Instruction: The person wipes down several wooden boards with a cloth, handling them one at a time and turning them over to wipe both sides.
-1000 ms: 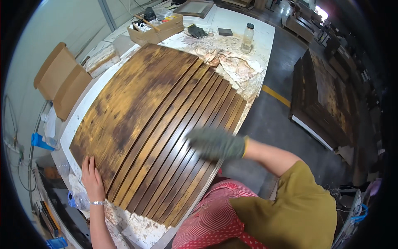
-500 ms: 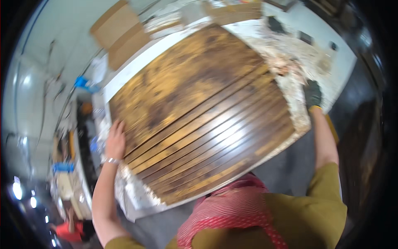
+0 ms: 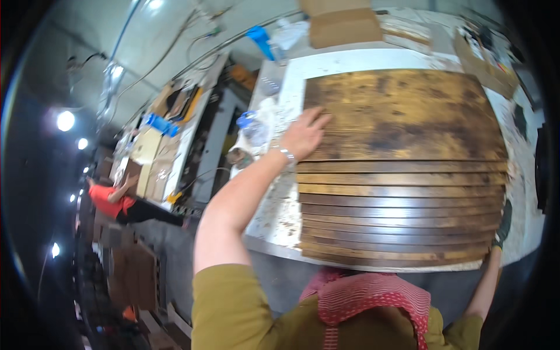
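A fanned stack of dark, mottled brown wooden boards (image 3: 402, 116) lies on a white worktable, the near ones overlapping in steps like slats. My left hand (image 3: 303, 135), bare with a bracelet at the wrist, rests on the left edge of the farthest board, its fingers stretched out and apart. My right hand (image 3: 504, 224) wears a dark glove and lies along the right edge of the stack near its front corner. Its fingers look extended and flat against the board ends, though they show only edge-on. Neither hand is wrapped round anything.
The white worktable (image 3: 356, 61) carries an open cardboard box (image 3: 344, 26) at the back and another box (image 3: 490, 70) of small items at the back right. Blue-capped clear bottle (image 3: 254, 128) stands left of the stack. Farther left, a person in red (image 3: 108, 201) works at another bench.
My view has swung left, so the stack sits farther right and looks level. My left hand stays on its left edge. My right hand has come from the tabletop to the stack's right edge.
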`<action>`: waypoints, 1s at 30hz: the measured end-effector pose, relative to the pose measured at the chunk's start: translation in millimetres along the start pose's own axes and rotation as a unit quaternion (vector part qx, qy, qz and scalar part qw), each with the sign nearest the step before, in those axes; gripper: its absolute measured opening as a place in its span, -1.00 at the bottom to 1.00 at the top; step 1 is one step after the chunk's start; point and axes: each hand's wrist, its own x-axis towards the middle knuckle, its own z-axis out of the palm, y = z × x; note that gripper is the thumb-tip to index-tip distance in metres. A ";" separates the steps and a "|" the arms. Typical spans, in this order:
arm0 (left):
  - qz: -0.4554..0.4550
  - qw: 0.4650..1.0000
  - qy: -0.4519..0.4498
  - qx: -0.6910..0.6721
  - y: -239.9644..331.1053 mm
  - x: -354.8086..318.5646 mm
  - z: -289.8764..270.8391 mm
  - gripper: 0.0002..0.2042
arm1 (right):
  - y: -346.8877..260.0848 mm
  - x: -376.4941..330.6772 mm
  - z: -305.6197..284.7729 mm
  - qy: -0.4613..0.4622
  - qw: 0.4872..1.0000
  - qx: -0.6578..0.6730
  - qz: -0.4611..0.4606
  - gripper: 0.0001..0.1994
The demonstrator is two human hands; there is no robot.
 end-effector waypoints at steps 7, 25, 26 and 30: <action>-0.027 0.999 -0.001 -0.034 -19.3 -28.6 -25.4 -0.56 | -240.4 53.7 -57.9 0.117 0.988 -0.093 -0.029 -0.40; -0.010 0.997 -0.021 -0.079 -38.5 -23.3 -0.6 -0.59 | -735.0 -107.3 267.9 -0.121 0.880 0.056 -0.456 -0.56; -0.004 0.997 -0.017 -0.076 -43.7 -22.4 -2.3 -0.59 | -740.4 -103.2 268.1 -0.133 0.874 0.052 -0.465 -0.63; 0.031 0.993 -0.051 -0.104 -51.9 -18.1 -19.2 -0.61 | -729.4 -80.4 213.2 -0.162 0.901 0.067 -0.396 -0.65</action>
